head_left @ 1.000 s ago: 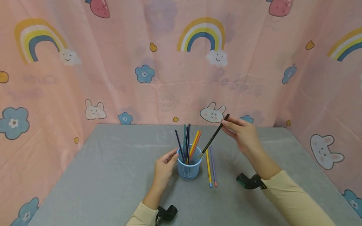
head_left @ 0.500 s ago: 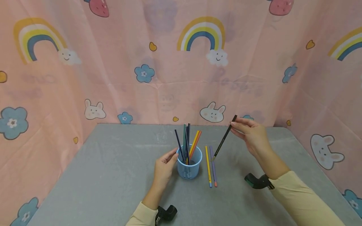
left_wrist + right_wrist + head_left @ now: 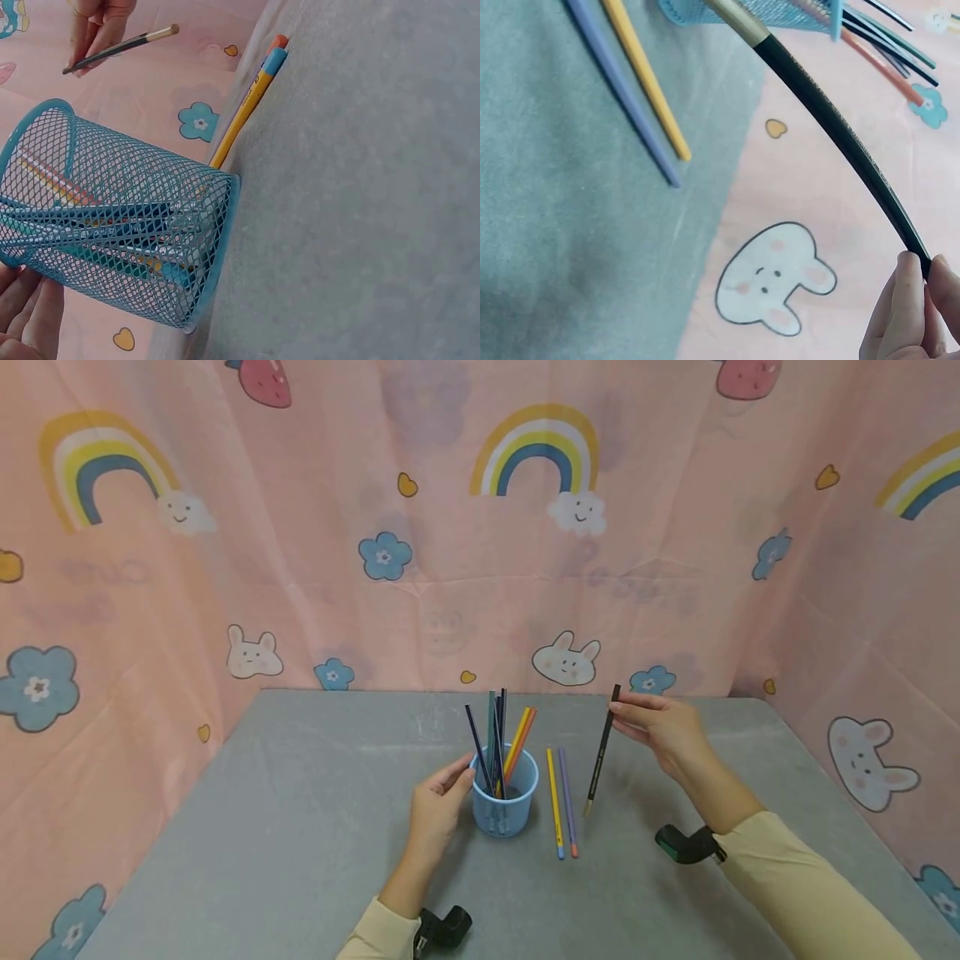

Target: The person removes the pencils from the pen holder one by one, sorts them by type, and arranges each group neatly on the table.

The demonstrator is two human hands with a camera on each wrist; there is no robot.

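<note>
My right hand (image 3: 662,735) pinches a slim black pencil (image 3: 602,750) near its upper end, thumb against fingers. The pencil's gold-coloured end points down, just above the table and right of two pencils lying there. Of those, one is yellow (image 3: 554,802) with a blue end and one is purple (image 3: 568,802) with an orange end. My left hand (image 3: 437,802) holds the light blue mesh pencil cup (image 3: 120,161) by its rim on the left side. Several dark, green, yellow and orange pencils (image 3: 497,747) lean upright in the cup.
A grey cloth covers the table (image 3: 300,827). Behind it hangs a pink curtain (image 3: 300,527) printed with rainbows, rabbits and flowers. Black cameras are strapped to the left wrist (image 3: 444,928) and the right wrist (image 3: 686,845).
My right hand has carried the black pencil rightwards from over the cup, past the two lying pencils, and lowered it; it now hangs more upright. My left hand and the cup have stayed put.
</note>
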